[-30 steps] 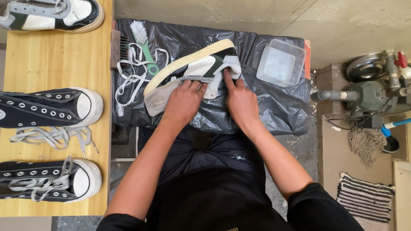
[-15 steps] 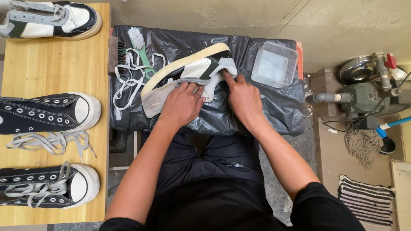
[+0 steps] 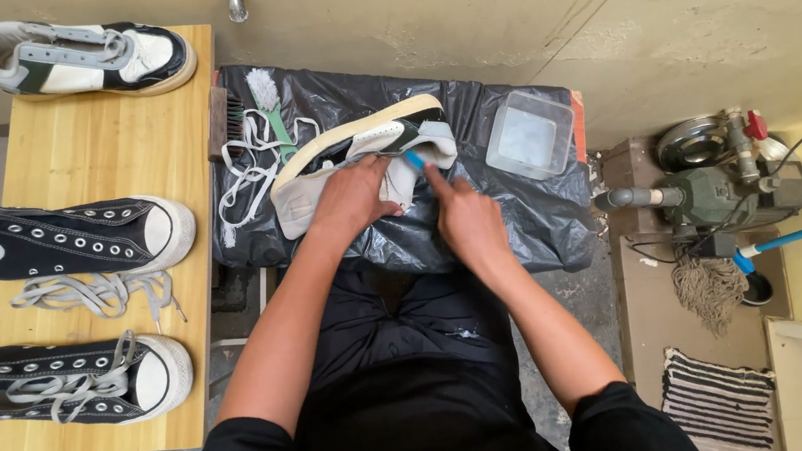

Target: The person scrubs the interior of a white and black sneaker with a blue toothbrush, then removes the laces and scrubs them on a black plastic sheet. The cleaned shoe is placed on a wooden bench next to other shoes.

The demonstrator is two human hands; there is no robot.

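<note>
Now: left hand clamps sneaker flat; right hand grips small blue brush, forefinger extended.

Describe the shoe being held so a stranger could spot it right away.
Find the black plastic sheet in the middle, right of the wooden table. The shoe lies on its side there, cream sole facing away, under the left hand and right hand. Unlike the laced black high-tops on the table, it is low, white and unlaced.
</note>
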